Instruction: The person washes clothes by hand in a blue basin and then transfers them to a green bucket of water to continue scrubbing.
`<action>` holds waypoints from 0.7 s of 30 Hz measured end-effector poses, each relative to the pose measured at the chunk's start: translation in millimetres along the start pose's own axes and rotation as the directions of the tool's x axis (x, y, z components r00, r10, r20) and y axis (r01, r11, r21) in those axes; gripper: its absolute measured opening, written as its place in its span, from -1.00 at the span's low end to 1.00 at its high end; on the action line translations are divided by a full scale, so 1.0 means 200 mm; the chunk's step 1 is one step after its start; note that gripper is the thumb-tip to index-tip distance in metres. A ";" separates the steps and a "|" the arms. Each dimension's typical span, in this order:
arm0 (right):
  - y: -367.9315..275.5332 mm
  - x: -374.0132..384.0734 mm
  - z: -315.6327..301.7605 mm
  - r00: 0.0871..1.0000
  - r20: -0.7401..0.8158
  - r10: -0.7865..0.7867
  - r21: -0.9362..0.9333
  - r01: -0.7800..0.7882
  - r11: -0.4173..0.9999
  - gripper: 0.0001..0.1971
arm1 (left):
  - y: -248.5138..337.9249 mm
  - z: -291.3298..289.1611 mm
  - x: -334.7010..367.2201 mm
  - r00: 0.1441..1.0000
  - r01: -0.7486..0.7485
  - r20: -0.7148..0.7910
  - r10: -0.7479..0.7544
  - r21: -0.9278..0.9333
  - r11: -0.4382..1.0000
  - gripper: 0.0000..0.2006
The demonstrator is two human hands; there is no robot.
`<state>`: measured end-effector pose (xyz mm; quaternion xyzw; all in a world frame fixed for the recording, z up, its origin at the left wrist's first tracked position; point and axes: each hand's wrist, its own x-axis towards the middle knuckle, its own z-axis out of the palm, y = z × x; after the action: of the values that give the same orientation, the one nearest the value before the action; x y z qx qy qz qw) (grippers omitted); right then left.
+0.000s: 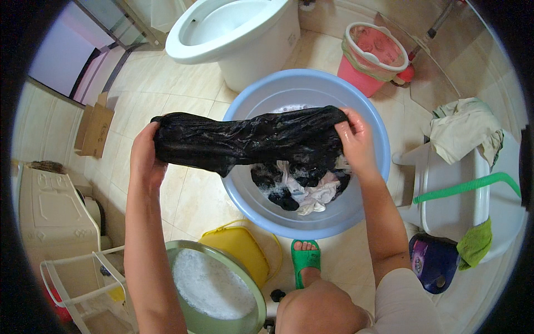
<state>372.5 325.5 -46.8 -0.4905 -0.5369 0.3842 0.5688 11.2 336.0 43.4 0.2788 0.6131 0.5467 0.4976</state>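
Your pale sleeve (pixel 409 300) and bare knee (pixel 317 306) sit lowest in the head view. Your left hand (pixel 148 153) and right hand (pixel 357 139) are each closed on an end of a wet black cloth (pixel 250 139), stretched sideways above a blue basin (pixel 267 220) holding dark and pale laundry (pixel 317 195). The basin stands on cream tiles (pixel 189 195), just beyond your green slipper (pixel 306 260). Nearer you, left, a green tub (pixel 260 312) of suds adjoins a yellow bucket (pixel 239 247). Beyond the basin are a white toilet (pixel 256 47) and a pink bin (pixel 359 77); rightward, a green hose (pixel 461 189) crosses a white tub (pixel 448 214) near a dark purple bottle (pixel 431 264). A cardboard box (pixel 92 131) stands far left.
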 end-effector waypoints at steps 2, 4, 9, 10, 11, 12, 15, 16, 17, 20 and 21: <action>-0.01 0.05 -0.07 1.000 0.002 0.010 -0.178 -0.010 0.984 -0.82 | -0.02 -0.03 0.05 0.987 0.160 0.022 -0.159 -0.032 0.987 -0.69; 0.03 0.10 -0.09 1.000 0.005 0.024 -0.348 -0.021 0.937 -0.84 | -0.08 0.02 0.03 0.982 0.187 0.021 -0.188 0.026 0.982 -0.69; 0.38 0.10 -0.05 0.988 0.141 -0.064 -0.689 0.144 0.711 -0.78 | -0.25 0.08 -0.02 0.936 0.209 0.190 -0.298 0.383 0.900 -0.57; 0.45 0.08 -0.03 0.975 0.221 0.007 -0.768 0.170 0.618 -0.73 | -0.27 0.10 -0.03 0.905 0.253 0.209 -0.370 0.434 0.865 -0.51; 0.55 0.07 -0.01 0.950 0.289 0.118 -0.749 0.148 0.646 -0.68 | -0.28 0.10 -0.05 0.907 0.227 0.214 -0.363 0.477 0.849 -0.51; 0.61 0.06 0.03 0.906 0.358 0.225 -0.732 0.123 0.671 -0.62 | -0.29 0.10 -0.05 0.908 0.201 0.220 -0.356 0.517 0.832 -0.51; 0.75 -0.08 0.19 0.822 0.390 0.414 -0.835 0.127 0.536 -0.59 | -0.30 0.09 -0.04 0.902 0.194 0.238 -0.360 0.522 0.831 -0.48; 0.79 -0.15 0.23 0.815 0.388 0.430 -0.862 0.156 0.482 -0.59 | -0.30 0.09 -0.03 0.897 0.188 0.253 -0.362 0.524 0.831 -0.48; 0.76 -0.20 0.27 0.752 0.408 0.517 -0.908 0.277 0.314 -0.60 | -0.30 0.09 -0.04 0.897 0.191 0.251 -0.364 0.523 0.831 -0.48; 0.80 -0.31 0.42 0.656 0.418 0.628 -0.908 0.302 0.289 -0.62 | -0.28 0.12 -0.06 0.899 0.177 0.245 -0.363 0.556 0.812 -0.50; 0.78 -0.34 0.44 0.571 0.453 0.685 -0.890 0.336 0.308 -0.63 | -0.28 0.11 -0.07 0.894 0.171 0.257 -0.366 0.559 0.811 -0.51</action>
<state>289.8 307.1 -219.6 -0.5560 -0.7727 0.2434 -0.1857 48.0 318.4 -2.9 0.4057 0.6722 0.2228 0.5779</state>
